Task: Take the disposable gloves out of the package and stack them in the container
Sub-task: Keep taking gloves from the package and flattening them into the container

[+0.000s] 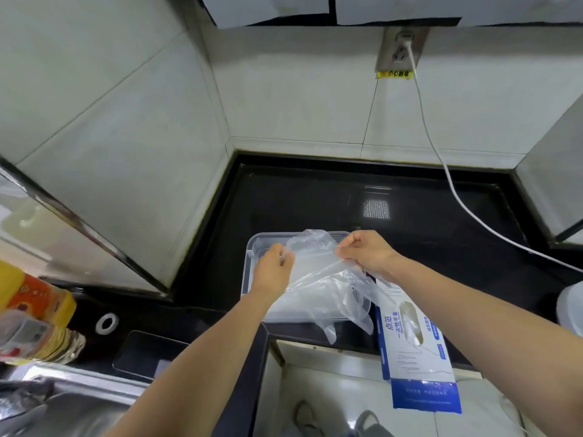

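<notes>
Both my hands pinch a clear glove [318,272] over the plastic container [252,247]: left hand [273,264] at one edge, right hand [366,252] at the other. The blue package [413,345] lies just beside it.

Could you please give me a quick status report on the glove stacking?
Left hand and right hand both pinch one clear glove, stretched above the container. Glove box lies beside it, right. Nothing blocking the container.

At the front edge of the black tabletop [315,200] sits the clear plastic container [250,269], a transparent plastic glove [318,269] above it; the blue-and-white cardboard glove package [419,367] lies just right, overhanging that edge.
</notes>
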The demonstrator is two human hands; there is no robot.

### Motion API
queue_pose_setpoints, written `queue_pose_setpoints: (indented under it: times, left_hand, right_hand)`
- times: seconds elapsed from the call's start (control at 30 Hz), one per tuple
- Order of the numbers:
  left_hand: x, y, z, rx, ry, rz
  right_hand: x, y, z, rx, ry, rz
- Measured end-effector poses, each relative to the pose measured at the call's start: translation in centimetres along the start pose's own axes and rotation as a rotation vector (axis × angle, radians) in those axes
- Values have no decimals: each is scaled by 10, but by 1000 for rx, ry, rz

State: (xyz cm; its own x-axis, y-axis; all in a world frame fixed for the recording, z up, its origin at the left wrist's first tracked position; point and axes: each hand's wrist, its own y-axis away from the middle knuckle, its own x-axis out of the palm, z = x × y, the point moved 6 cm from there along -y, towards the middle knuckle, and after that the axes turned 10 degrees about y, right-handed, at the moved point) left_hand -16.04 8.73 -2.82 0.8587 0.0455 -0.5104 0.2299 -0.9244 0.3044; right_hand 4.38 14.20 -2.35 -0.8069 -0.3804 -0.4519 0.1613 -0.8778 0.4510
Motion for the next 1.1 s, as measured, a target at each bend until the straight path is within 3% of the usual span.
queue_pose_setpoints:
  times: [0.1,0.17,0.23,0.3,0.4,0.47,0.53,0.63,0.73,0.8,0.9,1.0,1.1]
  left_hand:
    - [-3,1,2,67,-195,-40]
    - [-4,0,5,73,-292,-60]
    - [-1,-3,8,60,-433,-54]
    - [1,-5,14,42,-557,-62]
    - [2,-10,19,52,-668,-42]
    - [5,-9,19,70,-697,-5]
    - [5,-8,17,81,-656,-32]
    - [4,-3,-3,300,-776,-159]
    - [21,-1,-16,460,-675,-16]
    - [34,-5,-6,363,-690,152]
    - [44,-12,32,54,-682,368]
    - [42,-16,52,-46,-646,397]
    - [42,-20,55,-71,-636,398]
  right_hand:
    - [1,-7,15,-133,203,-236]
    - [4,-2,34,-326,350,-402]
    - [16,5,50,-498,406,-441]
    - [37,6,52,-526,456,-291]
    - [73,-4,24,-349,740,8]
    - [86,-9,1,-232,822,116]
    - [93,-11,-9,-195,846,160]
    - [99,-16,-11,-224,897,167]
    - [108,-22,-11,-254,882,213]
    - [114,-24,-12,-268,878,240]
    - [111,-23,-8,-344,892,159]
    - [104,-17,5,-423,823,78]
    - [113,-13,5,-334,865,236]
